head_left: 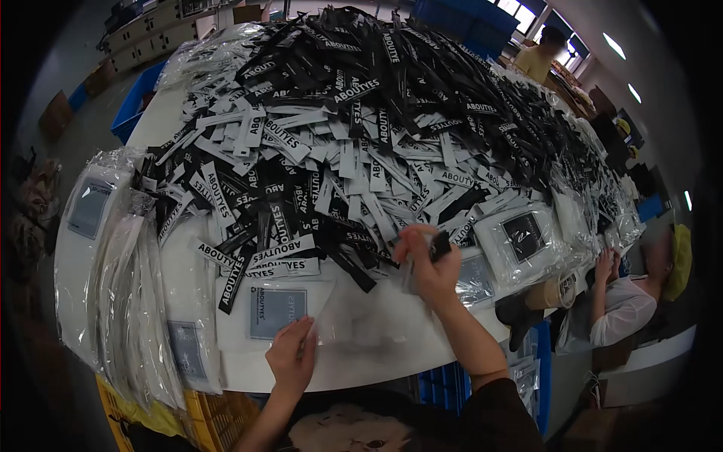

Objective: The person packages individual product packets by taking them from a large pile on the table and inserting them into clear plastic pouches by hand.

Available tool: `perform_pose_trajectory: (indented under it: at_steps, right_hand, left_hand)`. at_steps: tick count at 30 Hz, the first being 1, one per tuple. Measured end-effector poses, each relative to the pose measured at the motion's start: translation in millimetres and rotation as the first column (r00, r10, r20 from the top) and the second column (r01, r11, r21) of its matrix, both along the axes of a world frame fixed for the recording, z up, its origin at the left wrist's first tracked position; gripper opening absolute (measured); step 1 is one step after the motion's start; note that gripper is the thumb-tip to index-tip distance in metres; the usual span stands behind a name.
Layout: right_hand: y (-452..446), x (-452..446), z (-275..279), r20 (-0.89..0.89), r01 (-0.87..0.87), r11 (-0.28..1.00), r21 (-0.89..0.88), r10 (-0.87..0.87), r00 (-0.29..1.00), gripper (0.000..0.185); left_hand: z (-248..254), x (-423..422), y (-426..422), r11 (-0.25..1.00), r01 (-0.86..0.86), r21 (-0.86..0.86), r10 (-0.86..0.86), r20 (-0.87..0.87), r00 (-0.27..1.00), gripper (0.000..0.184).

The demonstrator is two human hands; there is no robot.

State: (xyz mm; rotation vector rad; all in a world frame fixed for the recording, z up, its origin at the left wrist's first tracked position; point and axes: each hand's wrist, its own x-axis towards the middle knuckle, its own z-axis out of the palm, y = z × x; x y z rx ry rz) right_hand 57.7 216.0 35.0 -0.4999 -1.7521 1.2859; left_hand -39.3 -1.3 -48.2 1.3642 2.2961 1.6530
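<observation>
A flat clear plastic bag with a grey printed panel lies at the table's front edge. My left hand is closed, pinching the bag's edge beside that panel. To the right, above the table, my right hand has its fingers curled round a small black strip packet; most of the packet is hidden in the hand. Blurred clear film shows between the hands, and I cannot tell whether the right fingers also grip it. A pile of black and white strip packets printed ABOUTYES rises just beyond both hands.
Stacked clear bags lie at the left edge. More filled bags rest at the right, near a cup and a co-worker. A yellow crate stands below the table, and another person is at the back.
</observation>
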Motion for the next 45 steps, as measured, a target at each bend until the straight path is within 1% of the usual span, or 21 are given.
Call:
perform_pose_trajectory:
  at_steps: [4,6,8,10,11,13,14,16,17,19,20,22,24,27,30,32,35,39,41,43,45]
  right_hand:
    - [-57,83,-25,-0.097,0.217,0.956,-0.197,-0.240,0.966,0.015]
    - [-64,100,-54,-0.091,0.339,0.940,0.043,-0.334,0.938,0.016]
    - [-77,114,-65,-0.036,0.391,0.920,0.016,-0.391,0.920,0.010]
    - [-87,128,-68,-0.234,0.280,0.920,-0.275,-0.346,0.908,0.011]
    - [-87,129,-69,-0.235,0.280,0.919,-0.277,-0.348,0.908,0.011]
    - [-87,124,-73,-0.046,0.334,0.921,-0.201,-0.350,0.936,0.019]
    - [-90,123,-74,0.051,0.356,0.921,-0.160,-0.353,0.934,0.024]
    - [-95,124,-78,-0.170,0.375,0.907,-0.192,-0.407,0.897,0.027]
    - [-97,125,-77,-0.297,0.374,0.915,-0.154,-0.404,0.865,0.027]
    - [-100,123,-76,-0.032,0.420,0.904,-0.082,-0.424,0.905,0.026]
    - [-102,121,-80,0.179,0.424,0.905,-0.040,-0.411,0.894,0.025]
    - [-107,129,-105,0.239,0.462,0.885,-0.054,-0.437,0.867,0.026]
    - [-119,128,-92,0.074,0.351,0.888,-0.296,-0.345,0.936,0.025]
    - [-137,99,-70,0.180,0.195,0.930,-0.312,-0.144,0.973,0.025]
    - [-128,73,-43,0.262,0.005,0.978,-0.208,0.051,0.964,0.018]
    - [-123,60,-33,0.497,-0.088,0.910,-0.405,0.300,0.814,0.020]
    - [-121,56,-25,0.419,-0.181,0.839,-0.513,0.429,0.800,0.007]
    - [-140,48,-41,0.347,-0.466,0.864,-0.189,0.503,0.792,0.017]
    - [-144,44,-40,0.339,-0.466,0.873,-0.148,0.487,0.805,0.017]
    - [-144,42,-39,0.332,-0.467,0.878,-0.106,0.474,0.816,0.018]
    - [-145,40,-38,0.214,-0.459,0.871,-0.178,0.489,0.846,0.015]
  left_hand:
    - [1,0,-1,0.999,-0.031,-0.019,0.032,0.057,0.998,0.019]
    - [-1,0,-2,0.999,-0.027,-0.040,0.030,0.079,0.996,0.018]
    - [-5,0,-6,0.998,-0.014,-0.057,0.020,0.101,0.995,0.017]
    - [-8,-1,-9,0.993,-0.024,-0.118,0.040,0.132,0.990,0.018]
    - [-5,0,-10,0.992,-0.024,-0.120,0.039,0.130,0.991,0.018]
    - [7,-1,-14,0.932,-0.051,-0.358,0.190,0.367,0.911,0.020]
    - [10,1,-17,0.931,-0.047,-0.362,0.188,0.363,0.913,0.020]
    - [14,5,-16,0.982,-0.188,0.015,0.179,0.242,0.954,0.022]
    - [21,8,-16,0.981,-0.195,0.020,0.185,0.240,0.953,0.022]
    - [37,13,-21,0.977,-0.155,0.143,0.169,-0.093,0.981,0.024]
    - [43,17,-23,0.979,-0.148,0.138,0.162,-0.096,0.982,0.024]
    - [49,24,-21,0.995,0.032,0.092,-0.015,-0.187,0.982,0.030]
    - [43,33,-24,0.994,0.104,0.022,-0.100,-0.139,0.985,0.039]
    - [35,44,-25,0.948,0.307,-0.086,-0.314,-0.090,0.945,0.050]
    - [32,46,-28,0.925,0.354,-0.138,-0.371,-0.127,0.920,0.048]
    - [42,41,-28,0.917,0.366,-0.157,-0.375,-0.029,0.927,0.047]
    - [58,33,-39,0.929,0.313,-0.196,-0.281,0.176,0.944,0.044]
    - [50,28,-53,0.896,0.330,-0.298,-0.152,0.492,0.857,0.034]
    - [57,27,-49,0.914,0.323,-0.245,-0.147,0.542,0.828,0.019]
    - [65,24,-48,0.910,0.387,-0.146,-0.132,0.784,0.606,0.011]
    - [47,22,-55,0.920,0.371,-0.130,-0.133,0.785,0.605,0.011]
